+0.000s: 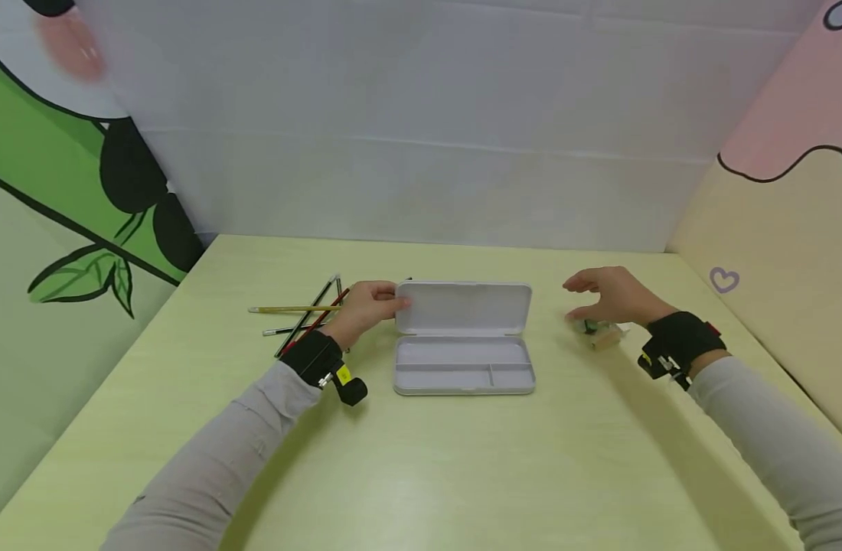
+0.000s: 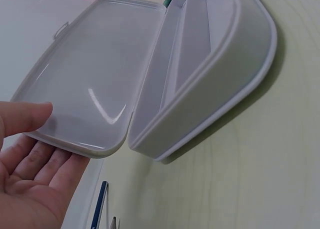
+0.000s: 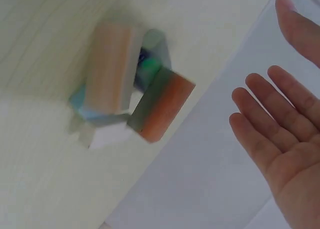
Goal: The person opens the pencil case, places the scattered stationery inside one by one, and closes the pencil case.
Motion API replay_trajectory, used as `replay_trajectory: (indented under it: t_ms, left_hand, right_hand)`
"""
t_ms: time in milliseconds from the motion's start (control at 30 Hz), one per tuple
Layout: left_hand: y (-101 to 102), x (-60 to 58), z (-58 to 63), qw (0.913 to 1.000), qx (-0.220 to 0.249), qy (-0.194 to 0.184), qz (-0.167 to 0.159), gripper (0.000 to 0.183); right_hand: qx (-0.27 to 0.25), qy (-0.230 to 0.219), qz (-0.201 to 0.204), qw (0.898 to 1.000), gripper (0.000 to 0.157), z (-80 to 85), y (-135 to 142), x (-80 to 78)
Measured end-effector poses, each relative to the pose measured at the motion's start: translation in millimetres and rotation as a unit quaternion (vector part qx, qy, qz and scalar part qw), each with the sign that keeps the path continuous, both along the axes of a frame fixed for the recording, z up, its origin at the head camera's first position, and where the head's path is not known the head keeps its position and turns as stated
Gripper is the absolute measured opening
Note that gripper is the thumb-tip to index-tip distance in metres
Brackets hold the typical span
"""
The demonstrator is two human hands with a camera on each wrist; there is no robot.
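A white pencil case (image 1: 465,391) lies open on the table, its lid (image 1: 464,308) tilted up at the back and its divided compartments bare. My left hand (image 1: 366,308) pinches the lid's left edge; in the left wrist view the thumb is on the inner face and the fingers (image 2: 37,161) are behind. To the right, my right hand (image 1: 617,297) hovers with relaxed fingers over a small pile. The right wrist view shows that pile: a peach block (image 3: 106,69), an orange-and-green block (image 3: 164,106) and a white piece (image 3: 110,135), eraser-like, plus a dark translucent item (image 3: 155,46).
Several pencils lie crossed left of the case, partly behind my left hand, including a yellow pencil (image 1: 290,309). A pale wall (image 1: 421,191) stands behind the table (image 1: 421,474), with printed panels at both sides.
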State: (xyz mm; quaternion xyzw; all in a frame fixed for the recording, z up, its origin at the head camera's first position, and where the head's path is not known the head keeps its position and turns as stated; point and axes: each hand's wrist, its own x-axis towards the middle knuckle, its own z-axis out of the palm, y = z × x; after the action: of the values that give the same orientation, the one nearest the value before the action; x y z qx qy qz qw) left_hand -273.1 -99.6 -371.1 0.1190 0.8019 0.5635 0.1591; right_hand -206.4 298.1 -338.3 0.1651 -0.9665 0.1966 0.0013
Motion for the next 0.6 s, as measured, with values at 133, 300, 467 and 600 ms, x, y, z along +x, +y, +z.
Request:
replay_trajectory:
  t_ms: [133,300,467,600]
  left_hand:
    - [0,-1.8,-1.7,1.0,0.003,-0.002,-0.002,0.038]
    - [-3,0.3,1.6,0.9999,0.006,0.003,-0.01,0.041]
    - [-5,-2.2,-0.3,0.9998,0.009,-0.013,-0.013,0.042]
    - [-7,-2.4,0.9,0.9995,0.024,-0.018,-0.013,0.04]
  right_hand:
    - [0.013,-0.014,0.002,1.0,0.048,-0.3,17,2.8]
    - [0.029,0.004,0.009,1.0,0.044,-7.0,28,2.5]
    - [0.047,0.029,0.013,0.998,0.037,-13.8,35,1.7]
    - [0.056,0.057,0.032,0.996,0.03,-17.7,37,1.0]
